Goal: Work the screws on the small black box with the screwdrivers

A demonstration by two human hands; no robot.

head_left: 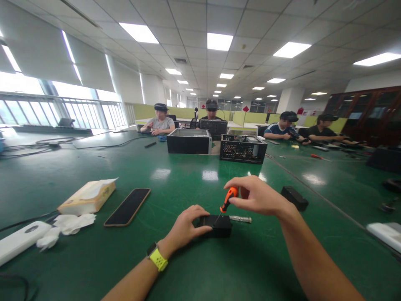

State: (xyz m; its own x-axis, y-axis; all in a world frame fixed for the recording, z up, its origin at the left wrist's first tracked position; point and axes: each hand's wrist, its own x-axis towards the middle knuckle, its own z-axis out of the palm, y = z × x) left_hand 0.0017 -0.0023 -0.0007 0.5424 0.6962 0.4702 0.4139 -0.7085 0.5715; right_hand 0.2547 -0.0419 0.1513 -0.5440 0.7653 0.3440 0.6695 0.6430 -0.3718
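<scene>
Forearms (313,251) flank open tabletop (238,271), left hand (189,221) at black box's (224,229) left edge.

Square ceiling lights (219,42) shone — pale blinds (87,62) part-covered windows (20,83) at left; yellow-green partitions (147,112) stood far back, reddish-brown cabinets (365,113) at right.

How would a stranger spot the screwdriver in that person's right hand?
On the green table, find the black box held by the left hand. Just above it, the right hand holds the screwdriver, tip down. Its orange-and-black handle sets it apart from the silver tool lying beside the box.
</scene>
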